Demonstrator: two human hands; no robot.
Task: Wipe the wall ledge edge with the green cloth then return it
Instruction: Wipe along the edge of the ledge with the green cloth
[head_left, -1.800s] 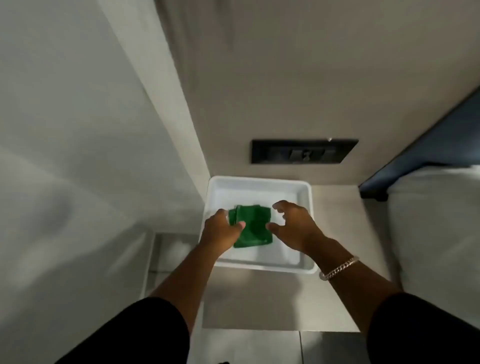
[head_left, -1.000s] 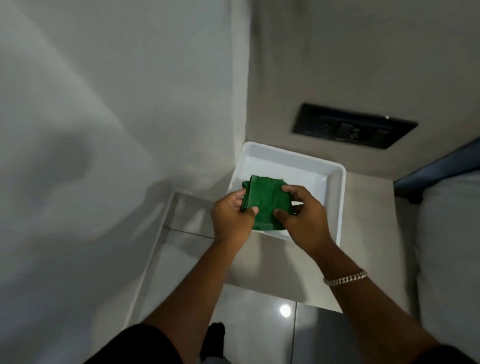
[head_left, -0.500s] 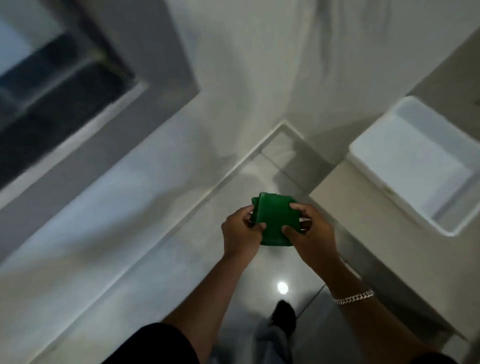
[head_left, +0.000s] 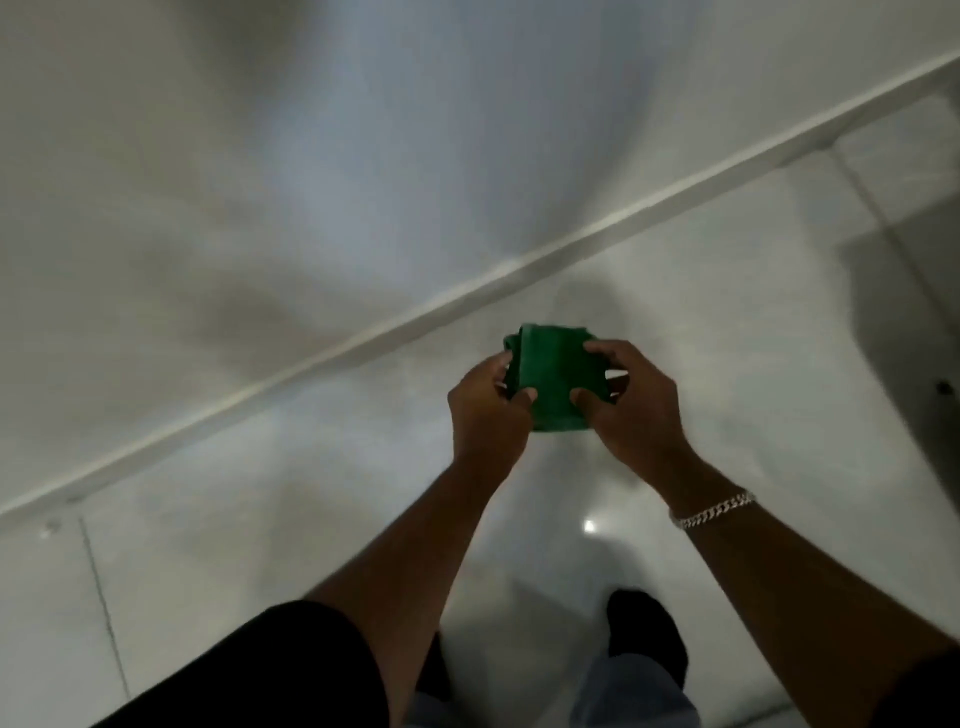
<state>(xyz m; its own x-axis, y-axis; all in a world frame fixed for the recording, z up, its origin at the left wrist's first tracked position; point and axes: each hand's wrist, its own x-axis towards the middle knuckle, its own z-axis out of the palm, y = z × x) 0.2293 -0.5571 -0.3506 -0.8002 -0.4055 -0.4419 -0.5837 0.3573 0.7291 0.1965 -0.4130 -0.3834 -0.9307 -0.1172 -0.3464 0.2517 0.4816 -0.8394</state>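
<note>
Fingers (head_left: 597, 349) of both hands are pinching the folded green cloth (head_left: 550, 384) between them above the floor tiles (head_left: 727, 312), now carried away from the white tray toward the skirting ledge (head_left: 363, 340), so wiping is about to begin.

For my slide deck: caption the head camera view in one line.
Both hands, left hand and right hand, hold a folded green cloth above the glossy tiled floor.

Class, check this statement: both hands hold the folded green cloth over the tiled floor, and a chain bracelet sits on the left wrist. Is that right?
Not quite. The head view shows the chain bracelet on the right wrist. The rest stands: left hand and right hand hold the green cloth over the tiled floor.
</note>
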